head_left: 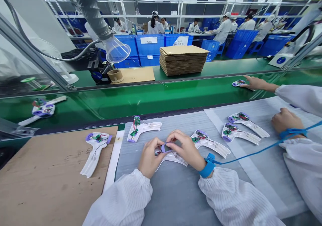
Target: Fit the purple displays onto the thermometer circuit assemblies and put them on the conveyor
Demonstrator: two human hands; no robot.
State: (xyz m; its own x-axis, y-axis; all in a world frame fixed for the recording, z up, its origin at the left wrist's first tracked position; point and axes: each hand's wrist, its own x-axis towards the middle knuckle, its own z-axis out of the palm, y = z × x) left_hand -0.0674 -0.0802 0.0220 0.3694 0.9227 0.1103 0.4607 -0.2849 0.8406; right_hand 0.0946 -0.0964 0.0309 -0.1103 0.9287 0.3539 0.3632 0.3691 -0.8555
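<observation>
Near the middle of the padded mat, my left hand (pixel 151 155) and my right hand (pixel 184 149) pinch a small purple-rimmed display piece (pixel 166 148) with a dark screen. Just under it lies a white handheld thermometer shell half (pixel 173 158), its upper end largely hidden by my fingers. A blue strap circles my right wrist. Close to my right hand is another white shell half (pixel 211 144) with circuit boards and wires; a similar shell half (pixel 144 128) lies beyond my left hand.
On the left, a shell half (pixel 94 154) lies on brown cardboard (pixel 57 165). Two shell halves (pixel 244 128) are at right. A co-worker's hand (pixel 259 84) touches one on the green belt (pixel 176 92); their other hand (pixel 288 122) rests on the mat. A fume duct (pixel 100 24) hangs above.
</observation>
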